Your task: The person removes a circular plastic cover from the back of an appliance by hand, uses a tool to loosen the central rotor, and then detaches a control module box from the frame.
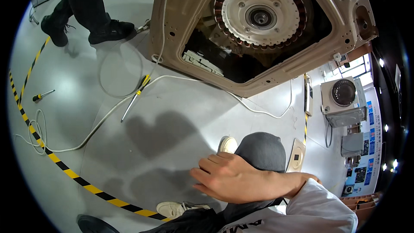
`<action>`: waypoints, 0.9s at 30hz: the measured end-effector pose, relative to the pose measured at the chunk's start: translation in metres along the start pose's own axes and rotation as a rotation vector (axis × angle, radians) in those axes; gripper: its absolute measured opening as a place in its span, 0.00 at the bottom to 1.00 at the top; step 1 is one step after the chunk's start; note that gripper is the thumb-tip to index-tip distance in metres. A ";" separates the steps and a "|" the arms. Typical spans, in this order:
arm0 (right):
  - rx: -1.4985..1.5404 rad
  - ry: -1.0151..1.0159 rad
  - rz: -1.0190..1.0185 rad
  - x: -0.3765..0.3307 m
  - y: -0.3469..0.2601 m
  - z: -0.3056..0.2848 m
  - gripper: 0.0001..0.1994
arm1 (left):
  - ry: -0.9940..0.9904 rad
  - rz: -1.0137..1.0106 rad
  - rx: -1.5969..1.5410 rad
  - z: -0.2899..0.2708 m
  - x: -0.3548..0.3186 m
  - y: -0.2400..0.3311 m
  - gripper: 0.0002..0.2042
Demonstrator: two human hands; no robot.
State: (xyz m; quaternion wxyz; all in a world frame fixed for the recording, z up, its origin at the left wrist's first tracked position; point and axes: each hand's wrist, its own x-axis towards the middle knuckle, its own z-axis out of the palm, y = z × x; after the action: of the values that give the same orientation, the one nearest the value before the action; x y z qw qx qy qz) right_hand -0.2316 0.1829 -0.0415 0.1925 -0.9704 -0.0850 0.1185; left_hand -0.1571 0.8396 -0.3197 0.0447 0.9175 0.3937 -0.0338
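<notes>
My right hand (224, 177) is held over my grey-clad knee (261, 151), its arm bent across from the right. Its fingers are curled in, and the palm side is hidden, so I cannot see whether anything is in them. My left hand is out of sight. Ahead stands the beige washing machine housing (258, 87), its big opening exposing a motor stator (261, 15) with copper coils around a pale ring. A screwdriver (137, 96) with a yellow and black handle lies on the floor by the white cable (101, 123). The hand touches neither.
Another screwdriver (43, 95) lies at far left, near black-and-yellow floor tape (92, 190). A person in dark trousers (86, 2) stands beyond the housing's left side. A beige panel (296, 155) lies right of my knee. At far right is another washing machine (340, 97).
</notes>
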 end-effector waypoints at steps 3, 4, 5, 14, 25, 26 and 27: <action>0.005 0.021 0.008 -0.007 0.014 -0.005 0.12 | 0.117 0.244 0.063 -0.023 0.001 0.023 0.05; 0.028 0.025 -0.006 -0.010 0.018 -0.006 0.12 | 0.156 0.364 0.067 -0.030 -0.002 0.041 0.05; 0.051 0.027 -0.019 -0.013 0.023 -0.006 0.11 | 0.199 0.506 0.065 -0.036 -0.006 0.061 0.05; 0.158 0.049 -0.170 -0.033 0.044 -0.035 0.14 | -0.071 1.423 -0.445 -0.089 -0.261 0.400 0.10; 0.249 0.100 -0.354 -0.055 0.060 -0.056 0.09 | -0.230 1.801 -0.969 -0.161 -0.497 0.605 0.16; 0.321 0.121 -0.382 -0.054 0.063 -0.057 0.09 | -0.254 1.793 -0.946 -0.168 -0.505 0.615 0.16; 0.388 0.136 -0.394 -0.056 0.066 -0.058 0.09 | -0.294 1.786 -0.937 -0.171 -0.517 0.624 0.16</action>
State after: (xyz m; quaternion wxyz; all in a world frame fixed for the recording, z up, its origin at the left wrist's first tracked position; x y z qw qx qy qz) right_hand -0.2621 0.0901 -0.0046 0.3993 -0.8859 -0.2344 0.0276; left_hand -0.0556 0.0583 -0.0653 0.4562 0.7532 -0.4705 0.0570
